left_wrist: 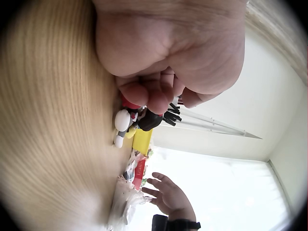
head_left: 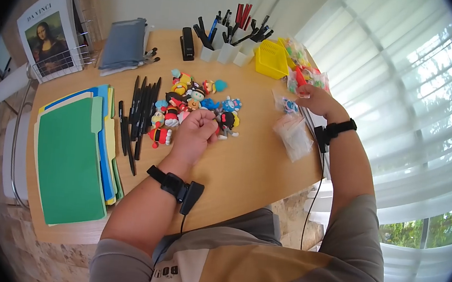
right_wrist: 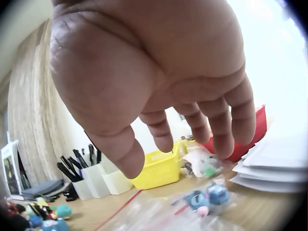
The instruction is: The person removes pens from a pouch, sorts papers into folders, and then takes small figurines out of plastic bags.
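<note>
My left hand (head_left: pixel 197 130) rests on the table beside a pile of small colorful toy figurines (head_left: pixel 192 102), its fingers loosely curled. In the left wrist view no object shows in its palm, and a gray-and-white figurine (left_wrist: pixel 122 120) lies just beyond the fingertips. My right hand (head_left: pixel 319 102) reaches out over the table's right side, above clear plastic bags. Its fingers are spread and hang down with nothing between them in the right wrist view. Below it lies a clear bag holding blue figurines (right_wrist: pixel 211 196). An unfilled-looking zip bag (head_left: pixel 294 137) lies nearer to me.
Black pens (head_left: pixel 141 108) lie left of the figurines, beside stacked folders (head_left: pixel 69 158). Behind are a stapler (head_left: pixel 187 44), white pen holders (head_left: pixel 228 53) and a yellow basket (head_left: pixel 271 59). A red container (right_wrist: pixel 260 127) and white papers (right_wrist: pixel 274 163) are at the right.
</note>
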Demonstrator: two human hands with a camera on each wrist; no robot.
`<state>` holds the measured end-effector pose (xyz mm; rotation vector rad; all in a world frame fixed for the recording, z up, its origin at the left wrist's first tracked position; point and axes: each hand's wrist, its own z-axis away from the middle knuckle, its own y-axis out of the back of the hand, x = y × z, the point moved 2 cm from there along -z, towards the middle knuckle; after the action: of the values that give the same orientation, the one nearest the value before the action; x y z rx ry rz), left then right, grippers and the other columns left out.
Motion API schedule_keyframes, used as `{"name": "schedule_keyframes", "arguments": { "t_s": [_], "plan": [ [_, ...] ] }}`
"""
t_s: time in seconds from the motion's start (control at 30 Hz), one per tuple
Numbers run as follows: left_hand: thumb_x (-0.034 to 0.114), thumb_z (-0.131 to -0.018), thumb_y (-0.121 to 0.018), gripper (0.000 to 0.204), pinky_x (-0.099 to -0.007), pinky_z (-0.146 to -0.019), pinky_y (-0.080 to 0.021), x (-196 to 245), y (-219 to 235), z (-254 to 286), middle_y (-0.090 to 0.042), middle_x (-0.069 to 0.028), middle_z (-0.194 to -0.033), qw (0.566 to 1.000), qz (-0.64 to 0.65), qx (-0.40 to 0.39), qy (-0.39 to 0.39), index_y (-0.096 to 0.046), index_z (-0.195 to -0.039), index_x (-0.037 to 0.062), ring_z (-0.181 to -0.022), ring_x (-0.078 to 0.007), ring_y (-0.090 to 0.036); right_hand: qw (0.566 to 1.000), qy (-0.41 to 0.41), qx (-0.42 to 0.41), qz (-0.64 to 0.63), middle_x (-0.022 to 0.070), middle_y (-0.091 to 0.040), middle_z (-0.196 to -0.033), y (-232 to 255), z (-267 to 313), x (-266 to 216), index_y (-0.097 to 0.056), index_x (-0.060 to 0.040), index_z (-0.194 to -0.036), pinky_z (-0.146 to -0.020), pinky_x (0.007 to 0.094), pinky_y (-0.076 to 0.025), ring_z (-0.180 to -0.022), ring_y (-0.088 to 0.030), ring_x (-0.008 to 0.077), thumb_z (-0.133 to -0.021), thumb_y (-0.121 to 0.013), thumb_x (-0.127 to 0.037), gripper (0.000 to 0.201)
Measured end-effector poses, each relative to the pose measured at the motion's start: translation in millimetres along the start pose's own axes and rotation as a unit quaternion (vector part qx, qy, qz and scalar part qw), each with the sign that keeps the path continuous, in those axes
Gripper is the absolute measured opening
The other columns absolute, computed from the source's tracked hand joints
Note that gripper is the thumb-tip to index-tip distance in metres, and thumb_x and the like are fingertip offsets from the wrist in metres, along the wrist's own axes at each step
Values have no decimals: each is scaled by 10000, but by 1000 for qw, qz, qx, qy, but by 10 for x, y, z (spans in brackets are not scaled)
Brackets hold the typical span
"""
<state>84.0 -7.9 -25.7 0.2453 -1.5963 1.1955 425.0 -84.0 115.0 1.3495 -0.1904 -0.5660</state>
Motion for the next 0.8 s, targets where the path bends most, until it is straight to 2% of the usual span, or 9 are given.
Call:
{"name": "schedule_keyframes", "arguments": {
  "t_s": [0.07, 0.17, 0.23, 0.33, 0.47, 0.53, 0.63, 0.73, 0.8],
  "plan": [
    [22, -906, -579, 124, -233, -581, -459, -7, 11, -5, -586, -18, -765, 1000, -1, 0, -2, -571, -1030, 23, -610, -105, -547, 998, -17, -54, 24, 130, -633, -1166, 63, -163, -38, -591, -84, -1228, -934, 357, -456, -1094, -583, 261, -802, -724, -312, 502],
    [21, -907, -576, 130, -232, -587, -458, -17, 27, -9, -587, -19, -773, 1000, -11, 0, 3, -569, -1037, 29, -616, -106, -547, 994, 94, -11, 59, 165, -624, -1206, 108, -399, -44, -513, -76, -1317, -953, 373, -450, -1157, -565, 297, -803, -705, -320, 601],
    [21, -908, -575, 133, -231, -590, -456, -15, 14, 7, -589, -19, -778, 1000, -19, 2, 6, -568, -1041, 33, -620, -105, -546, 997, 68, 23, -4, 129, -662, -924, 122, -550, -34, -433, -35, -1362, -706, 363, -515, -769, -663, 260, -797, -677, -238, 647],
    [26, -915, -572, 136, -228, -596, -454, 13, 7, 11, -590, -20, -786, 999, -27, 19, 10, -567, -1050, 41, -629, -103, -545, 998, 47, -27, 36, 177, -674, -956, 144, -828, -31, -371, -41, -1422, -674, 347, -520, -709, -668, 263, -799, -664, -242, 717],
    [20, -921, -570, 131, -228, -599, -455, 32, -8, 20, -591, -17, -795, 1000, -23, 8, 8, -565, -1050, 43, -644, -100, -550, 994, 49, -48, 80, 208, -678, -1004, 55, -1104, 3, -365, -34, -1428, -716, 359, -527, -768, -683, 280, -797, -670, -251, 734],
    [16, -921, -571, 131, -229, -598, -455, 19, -9, 17, -590, -16, -799, 1000, -23, 17, 11, -564, -1049, 43, -649, -100, -553, 992, -9, -66, 104, 242, -643, -1133, 60, -1104, -78, -459, -28, -1331, -891, 382, -490, -1064, -630, 342, -786, -665, -293, 641],
    [7, -917, -574, 138, -233, -600, -461, 7, 10, 11, -591, -19, -818, 1000, -10, 5, 8, -565, -1051, 40, -656, -101, -558, 984, 71, -44, 155, 239, -653, -1116, -124, -1393, 138, -505, -26, -1273, -867, 377, -500, -1041, -639, 349, -785, -659, -300, 581],
    [6, -918, -574, 141, -237, -603, -467, 16, 0, 19, -591, -22, -834, 1000, -1, 3, 10, -567, -1056, 36, -660, -103, -560, 978, 84, -58, 183, 218, -650, -1158, -208, -1588, 281, -532, -35, -1271, -914, 392, -480, -1094, -618, 345, -798, -675, -338, 579],
    [5, -921, -573, 145, -239, -607, -470, 2, 5, 18, -589, -23, -843, 1000, 19, -4, 1, -567, -1063, 35, -669, -104, -562, 977, 71, -83, 182, 208, -657, -1143, -98, -1387, 34, -547, -40, -1241, -894, 380, -489, -1068, -628, 344, -775, -683, -311, 556]
  ]
}}
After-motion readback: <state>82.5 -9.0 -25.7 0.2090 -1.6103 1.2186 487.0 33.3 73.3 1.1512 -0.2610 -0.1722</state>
